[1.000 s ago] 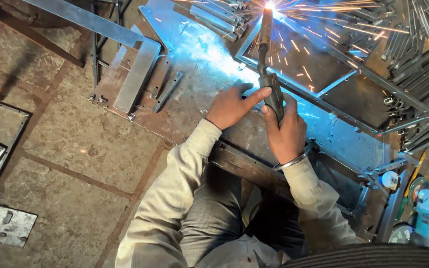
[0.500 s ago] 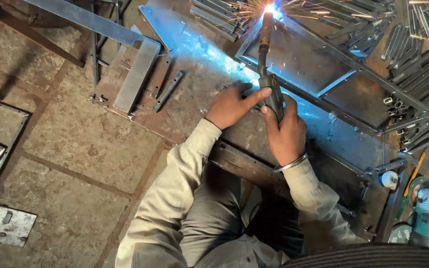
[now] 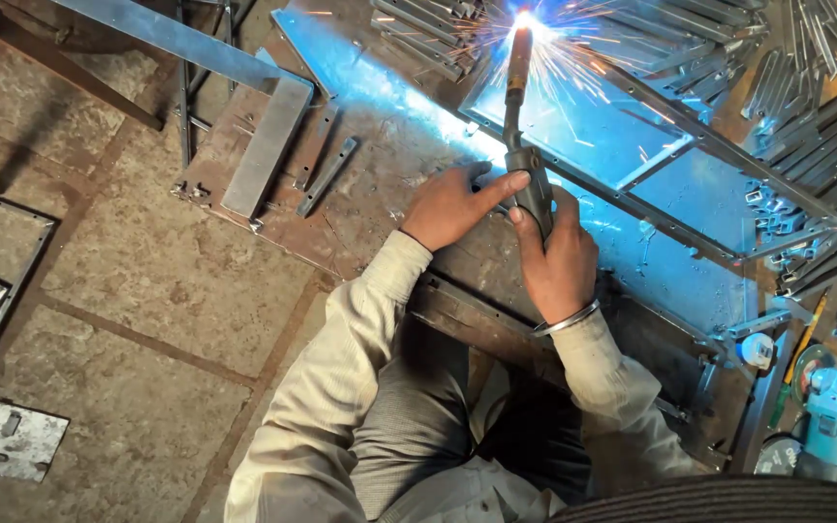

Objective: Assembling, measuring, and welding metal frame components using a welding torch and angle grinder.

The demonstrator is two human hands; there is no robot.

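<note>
My right hand point(image 3: 556, 257) grips the dark handle of a welding torch point(image 3: 520, 126), with a metal bangle on the wrist. The torch points away from me, and its tip throws a bright arc with sparks point(image 3: 525, 21) at the far corner of a rectangular metal frame point(image 3: 728, 155). My left hand point(image 3: 455, 203) rests on the steel work plate point(image 3: 380, 145) beside the torch, its index finger stretched out against the handle. Blue light falls across the plate and the frame.
Several cut steel sections point(image 3: 806, 58) lie piled at the far right and top. A flat metal bar point(image 3: 265, 145) and short strips point(image 3: 326, 174) lie at the left of the plate. An angle grinder point(image 3: 830, 416) sits at the lower right. A small metal plate point(image 3: 12, 438) lies on the stone floor.
The arc stays lit at the same corner of the frame. Both hands hold their places on the torch; only the sparks vary.
</note>
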